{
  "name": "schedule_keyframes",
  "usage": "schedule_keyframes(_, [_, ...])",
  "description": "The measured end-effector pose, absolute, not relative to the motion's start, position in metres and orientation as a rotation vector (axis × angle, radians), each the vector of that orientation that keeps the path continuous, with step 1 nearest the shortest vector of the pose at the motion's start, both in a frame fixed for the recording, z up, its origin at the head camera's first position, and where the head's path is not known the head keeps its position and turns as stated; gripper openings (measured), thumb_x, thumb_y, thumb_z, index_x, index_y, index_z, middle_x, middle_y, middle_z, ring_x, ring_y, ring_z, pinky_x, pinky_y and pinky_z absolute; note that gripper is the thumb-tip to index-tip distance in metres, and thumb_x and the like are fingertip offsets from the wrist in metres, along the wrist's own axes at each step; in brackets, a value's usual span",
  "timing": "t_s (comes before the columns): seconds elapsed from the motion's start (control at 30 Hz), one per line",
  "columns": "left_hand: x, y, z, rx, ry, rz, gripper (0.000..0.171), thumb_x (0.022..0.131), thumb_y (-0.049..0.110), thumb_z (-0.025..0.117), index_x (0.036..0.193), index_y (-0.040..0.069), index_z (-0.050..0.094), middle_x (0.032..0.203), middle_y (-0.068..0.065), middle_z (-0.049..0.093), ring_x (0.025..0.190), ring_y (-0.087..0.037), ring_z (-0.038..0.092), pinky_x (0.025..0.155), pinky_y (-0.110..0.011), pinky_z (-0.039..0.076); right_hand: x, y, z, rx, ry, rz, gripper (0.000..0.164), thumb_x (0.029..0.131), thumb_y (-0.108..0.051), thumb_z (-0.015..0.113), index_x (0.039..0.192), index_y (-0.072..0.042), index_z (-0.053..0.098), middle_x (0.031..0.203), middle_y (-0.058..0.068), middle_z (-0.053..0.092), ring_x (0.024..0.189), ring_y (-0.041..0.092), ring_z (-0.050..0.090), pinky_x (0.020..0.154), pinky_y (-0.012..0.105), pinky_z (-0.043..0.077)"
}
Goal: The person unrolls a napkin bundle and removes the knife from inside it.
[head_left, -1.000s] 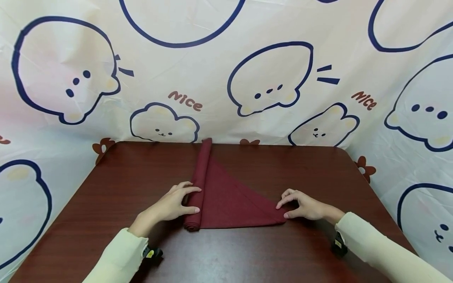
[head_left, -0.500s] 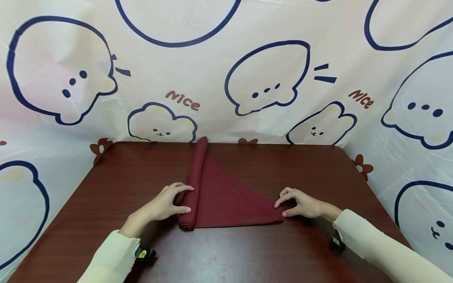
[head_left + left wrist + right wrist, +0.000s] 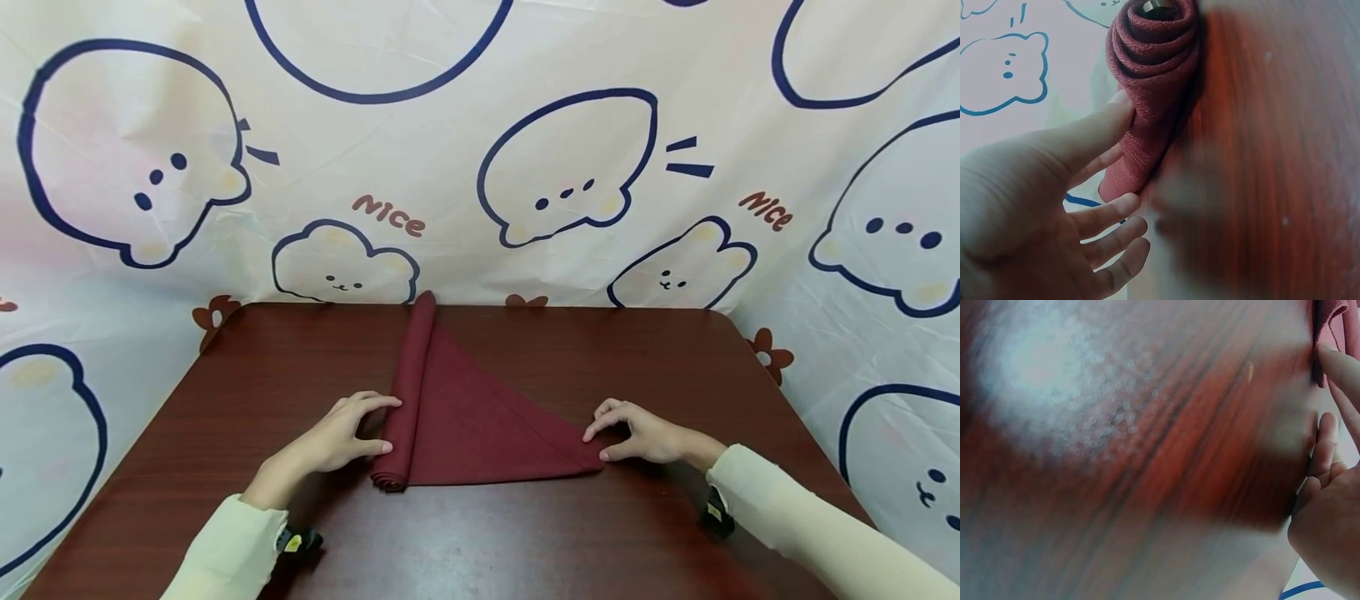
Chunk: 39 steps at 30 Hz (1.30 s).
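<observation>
A dark red cloth lies on the table, its left part wound into a long roll [image 3: 408, 367] and the rest spread as a flat triangle [image 3: 476, 425]. My left hand [image 3: 322, 442] touches the roll's left side near its front end with thumb and fingertips, the other fingers loosely spread. In the left wrist view the coiled layers [image 3: 1157, 53] show at the roll's end, with a small metallic piece in the middle. My right hand [image 3: 648, 435] holds the cloth's right corner [image 3: 592, 454] at the table with thumb and bent index finger. That corner is mostly cut off in the right wrist view.
The brown wooden table [image 3: 480, 550] extends on all sides of the cloth. A pale curtain [image 3: 450, 150] with cartoon outlines hangs behind the table and along both sides. Dark wrist cameras sit on both wrists.
The roll has turned leftward with my left hand, and the flat part of the cloth has grown wider. My right hand has stayed at the right corner.
</observation>
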<state>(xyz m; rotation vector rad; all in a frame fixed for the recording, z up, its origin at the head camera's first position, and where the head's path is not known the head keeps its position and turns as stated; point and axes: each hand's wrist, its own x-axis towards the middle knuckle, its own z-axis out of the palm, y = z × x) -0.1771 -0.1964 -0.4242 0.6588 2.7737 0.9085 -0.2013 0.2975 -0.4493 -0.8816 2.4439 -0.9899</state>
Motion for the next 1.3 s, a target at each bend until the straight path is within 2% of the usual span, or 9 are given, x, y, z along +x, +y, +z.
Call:
schedule_keyframes(0.27, [-0.176, -0.200, -0.421, 0.641, 2.773, 0.858, 0.057, 0.088, 0.019, 0.078, 0.141, 0.011, 0.057, 0.142, -0.022, 0.053, 0.131, -0.047, 0.044, 0.104, -0.064, 0.041, -0.200, 0.298, -0.450, -0.881, 2.447, -0.994, 0.023, 0.088, -0.024, 0.078, 0.111, -0.020, 0.076, 0.115, 0.003, 0.055, 0.111, 0.009, 0.044, 0.097, 0.032, 0.038])
schedule_keyframes(0.7, [-0.178, -0.193, -0.414, 0.619, 2.808, 0.859, 0.056, 0.092, 0.024, 0.075, 0.142, 0.009, 0.056, 0.145, -0.023, 0.050, 0.132, -0.045, 0.042, 0.105, -0.064, 0.041, -0.202, 0.299, -0.451, -0.886, 2.445, -0.980, 0.023, 0.089, -0.026, 0.078, 0.111, -0.021, 0.076, 0.115, 0.004, 0.055, 0.112, 0.010, 0.043, 0.098, 0.032, 0.037])
schedule_keyframes(0.97, [-0.183, -0.176, -0.413, 0.608, 2.869, 0.805, 0.058, 0.092, 0.029, 0.075, 0.144, 0.012, 0.055, 0.149, -0.024, 0.045, 0.135, -0.045, 0.041, 0.105, -0.064, 0.042, -0.203, 0.299, -0.449, -0.897, 2.448, -0.995, 0.023, 0.089, -0.026, 0.078, 0.111, -0.021, 0.076, 0.116, 0.004, 0.055, 0.111, 0.008, 0.043, 0.098, 0.031, 0.037])
schedule_keyframes(1.3, [-0.183, -0.164, -0.421, 0.620, 2.893, 0.736, 0.066, 0.087, 0.035, 0.079, 0.145, 0.015, 0.055, 0.153, -0.024, 0.041, 0.136, -0.046, 0.041, 0.105, -0.065, 0.042, -0.203, 0.299, -0.452, -0.899, 2.439, -0.996, 0.022, 0.089, -0.027, 0.078, 0.111, -0.021, 0.076, 0.115, 0.004, 0.055, 0.111, 0.009, 0.043, 0.097, 0.030, 0.036])
